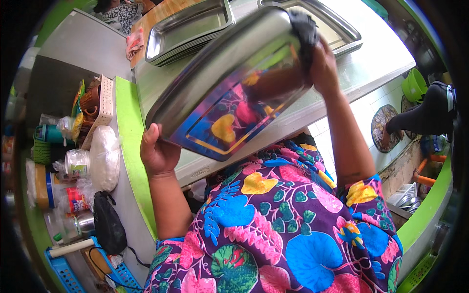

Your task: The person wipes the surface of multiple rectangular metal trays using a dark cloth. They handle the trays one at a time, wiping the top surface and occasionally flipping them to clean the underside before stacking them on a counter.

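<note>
A shiny stainless steel tray (223, 84) is held up at a tilt in front of me, its outer base towards me and mirroring my flowered clothing. My left hand (159, 152) grips its near left end, thumb over the edge. At the opposite end, my right hand (324, 69) holds a bunched black cloth (305, 31) against the tray; blur hides some of its fingers. Behind the raised tray, a stack of similar steel trays (190, 33) sits on the pale work surface (157, 84). Another steel tray (344, 31) lies to the right, partly covered by the raised one.
A pink cloth (135, 44) lies on wood at the back left. The left-hand ledge carries a cream basket (105, 106), a plastic-wrapped bundle (104, 157), a black pouch (108, 223) and a blue basket (121, 271). Another person's dark-sleeved arm (421, 117) shows at right, near a green basin (414, 86).
</note>
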Tool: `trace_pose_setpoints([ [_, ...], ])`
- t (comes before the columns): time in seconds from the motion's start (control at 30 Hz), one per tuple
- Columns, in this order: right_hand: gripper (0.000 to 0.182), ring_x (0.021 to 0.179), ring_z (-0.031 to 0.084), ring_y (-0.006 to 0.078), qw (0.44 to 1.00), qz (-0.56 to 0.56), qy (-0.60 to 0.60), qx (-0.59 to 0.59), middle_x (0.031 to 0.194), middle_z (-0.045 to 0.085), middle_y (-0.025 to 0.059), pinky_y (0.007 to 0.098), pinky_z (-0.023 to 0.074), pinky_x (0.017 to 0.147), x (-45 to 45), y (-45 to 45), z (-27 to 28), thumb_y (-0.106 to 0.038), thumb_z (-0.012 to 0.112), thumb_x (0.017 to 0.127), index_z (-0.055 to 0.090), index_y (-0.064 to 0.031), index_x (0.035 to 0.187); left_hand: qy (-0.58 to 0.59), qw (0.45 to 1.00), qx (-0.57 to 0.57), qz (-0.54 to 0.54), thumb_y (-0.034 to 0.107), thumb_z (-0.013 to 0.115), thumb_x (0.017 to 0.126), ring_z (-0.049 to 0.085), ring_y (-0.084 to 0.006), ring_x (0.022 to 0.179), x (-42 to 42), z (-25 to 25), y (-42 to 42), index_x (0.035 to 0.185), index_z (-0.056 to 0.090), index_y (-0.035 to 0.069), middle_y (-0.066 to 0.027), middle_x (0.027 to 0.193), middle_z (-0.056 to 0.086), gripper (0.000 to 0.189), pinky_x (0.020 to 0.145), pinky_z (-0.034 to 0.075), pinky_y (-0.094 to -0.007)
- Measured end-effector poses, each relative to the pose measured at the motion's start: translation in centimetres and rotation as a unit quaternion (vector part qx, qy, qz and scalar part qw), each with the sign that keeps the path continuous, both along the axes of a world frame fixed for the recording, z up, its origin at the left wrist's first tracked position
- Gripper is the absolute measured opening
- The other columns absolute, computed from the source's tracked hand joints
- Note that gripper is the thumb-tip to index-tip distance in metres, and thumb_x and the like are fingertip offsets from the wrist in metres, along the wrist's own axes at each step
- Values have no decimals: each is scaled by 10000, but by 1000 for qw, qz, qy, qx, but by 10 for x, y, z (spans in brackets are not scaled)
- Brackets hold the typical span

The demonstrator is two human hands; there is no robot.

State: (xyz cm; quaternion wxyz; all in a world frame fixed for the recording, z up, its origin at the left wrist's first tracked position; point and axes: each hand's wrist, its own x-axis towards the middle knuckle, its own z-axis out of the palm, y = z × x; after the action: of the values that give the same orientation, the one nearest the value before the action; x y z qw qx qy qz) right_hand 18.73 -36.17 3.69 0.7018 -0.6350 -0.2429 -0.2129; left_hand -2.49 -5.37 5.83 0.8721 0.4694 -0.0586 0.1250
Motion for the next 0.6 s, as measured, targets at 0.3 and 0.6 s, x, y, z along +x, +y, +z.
trace_pose_setpoints([
  [0.3,365,761,615,173,862,209,-350,-302,878,671,129,325,518,686,-13,39,214,-267,537,873,628,32,1059,-127,956,225,-136,478,709,789,471,-253,1259,25,83,-15,1424,290,-53,-147,1400,460,928,1064,346,-400],
  [0.6,247,782,634,226,806,14,-524,-274,786,651,41,387,481,681,-91,125,174,-399,626,748,698,-167,795,-117,984,-127,42,419,444,864,510,-333,1223,8,107,-24,1293,535,40,-144,1302,559,580,1041,377,-503],
])
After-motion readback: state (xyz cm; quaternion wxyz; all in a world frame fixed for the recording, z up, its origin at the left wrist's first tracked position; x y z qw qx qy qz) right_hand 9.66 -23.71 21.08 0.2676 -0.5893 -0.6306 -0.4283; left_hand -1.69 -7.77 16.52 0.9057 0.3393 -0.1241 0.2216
